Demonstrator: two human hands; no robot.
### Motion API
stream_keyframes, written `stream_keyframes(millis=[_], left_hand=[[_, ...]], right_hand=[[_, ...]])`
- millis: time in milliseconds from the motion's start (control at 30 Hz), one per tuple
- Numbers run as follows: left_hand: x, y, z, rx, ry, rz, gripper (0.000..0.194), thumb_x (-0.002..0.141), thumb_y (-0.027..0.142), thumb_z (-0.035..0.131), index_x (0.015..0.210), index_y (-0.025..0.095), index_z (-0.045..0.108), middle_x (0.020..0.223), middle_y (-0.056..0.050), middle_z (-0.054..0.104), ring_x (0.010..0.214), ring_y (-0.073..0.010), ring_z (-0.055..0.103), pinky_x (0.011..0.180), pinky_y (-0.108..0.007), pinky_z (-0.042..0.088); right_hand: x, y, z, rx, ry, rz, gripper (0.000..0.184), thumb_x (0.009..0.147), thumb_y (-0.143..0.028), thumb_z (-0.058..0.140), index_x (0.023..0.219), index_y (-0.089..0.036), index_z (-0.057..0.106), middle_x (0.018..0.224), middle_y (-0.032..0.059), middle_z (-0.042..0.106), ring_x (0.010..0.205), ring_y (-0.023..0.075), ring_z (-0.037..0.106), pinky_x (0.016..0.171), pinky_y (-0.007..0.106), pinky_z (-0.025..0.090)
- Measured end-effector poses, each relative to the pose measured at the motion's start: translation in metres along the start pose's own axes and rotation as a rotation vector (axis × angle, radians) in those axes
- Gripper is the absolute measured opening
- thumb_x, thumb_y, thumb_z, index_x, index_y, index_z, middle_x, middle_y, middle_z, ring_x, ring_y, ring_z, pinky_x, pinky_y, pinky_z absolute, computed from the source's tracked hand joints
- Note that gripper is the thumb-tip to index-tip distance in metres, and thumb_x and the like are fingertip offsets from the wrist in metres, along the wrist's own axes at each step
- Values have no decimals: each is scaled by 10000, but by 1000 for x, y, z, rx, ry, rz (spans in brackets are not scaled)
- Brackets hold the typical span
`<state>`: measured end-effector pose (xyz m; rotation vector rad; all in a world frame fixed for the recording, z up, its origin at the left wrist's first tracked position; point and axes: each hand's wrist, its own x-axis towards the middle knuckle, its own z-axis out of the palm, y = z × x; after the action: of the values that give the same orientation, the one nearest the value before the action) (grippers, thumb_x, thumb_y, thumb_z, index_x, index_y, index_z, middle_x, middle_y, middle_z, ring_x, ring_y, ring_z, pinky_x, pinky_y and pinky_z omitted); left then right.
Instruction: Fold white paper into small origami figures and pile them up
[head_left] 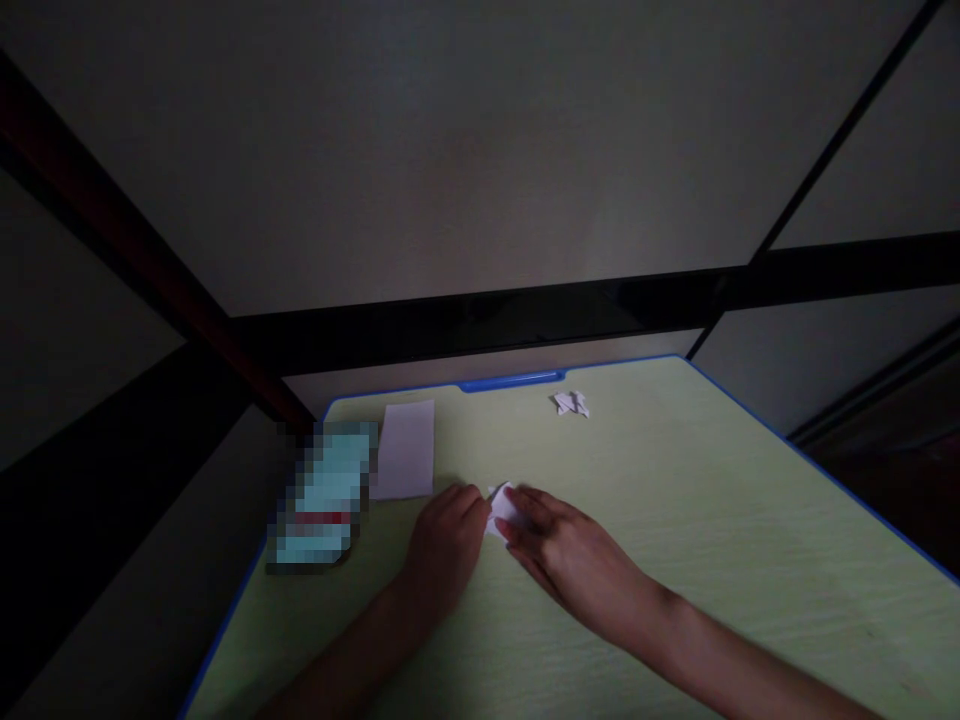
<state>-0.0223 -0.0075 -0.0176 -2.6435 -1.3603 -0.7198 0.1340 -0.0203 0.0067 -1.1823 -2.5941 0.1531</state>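
Note:
A small folded piece of white paper (503, 503) is between my two hands, at the middle of the table. My left hand (450, 535) is closed, its fingertips pinching the paper's left edge. From the right, my right hand (559, 550) grips the same paper, with the fingers over its right part and the thumb at its near side. Parts of the paper are hidden under the fingers. Farther back lies another folded white paper piece (572, 403), flat and star-like in outline, apart from both hands.
The pale green table (720, 500) has a blue rim. Left of my hands lies a stack or sheet of white paper (406, 450), beside a pixelated light-blue item (326, 495). A blue pen groove (514, 381) runs along the far edge, near a panelled wall (480, 180).

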Motion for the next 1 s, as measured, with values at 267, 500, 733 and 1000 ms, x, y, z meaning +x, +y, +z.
stream_keyframes(millis=[267, 500, 733, 1000], left_hand=[[0, 5, -6, 184, 9, 245, 220, 771, 61, 355, 630, 134, 506, 609, -39, 517, 594, -163, 463, 525, -284, 421], [-2, 2, -3, 32, -10, 123, 170, 776, 82, 376, 786, 95, 545, 826, -91, 596, 769, -175, 530, 670, -305, 473], [-3, 0, 0, 8, -1, 187, 202, 793, 95, 356, 853, 64, 547, 892, -117, 611, 850, -179, 541, 755, -302, 467], [1, 2, -4, 44, -88, 197, 206, 795, 95, 359, 902, 60, 531, 924, -107, 598, 867, -175, 524, 752, -289, 463]], right_hand=[[1, -2, -5, -93, -38, 37, 259, 814, -239, 383, 917, -147, 603, 1085, 91, 535, 991, 225, 470, 815, 355, 424], [3, 1, -13, -185, -82, -75, 228, 804, -234, 402, 905, -150, 589, 1060, 106, 532, 931, 222, 478, 741, 346, 432], [3, 3, -10, -196, -56, -80, 237, 811, -243, 387, 903, -150, 585, 1047, 104, 529, 938, 220, 459, 752, 340, 415], [3, 3, -11, -183, -49, -85, 228, 811, -229, 387, 936, -148, 560, 1005, 86, 551, 907, 215, 474, 730, 327, 431]])
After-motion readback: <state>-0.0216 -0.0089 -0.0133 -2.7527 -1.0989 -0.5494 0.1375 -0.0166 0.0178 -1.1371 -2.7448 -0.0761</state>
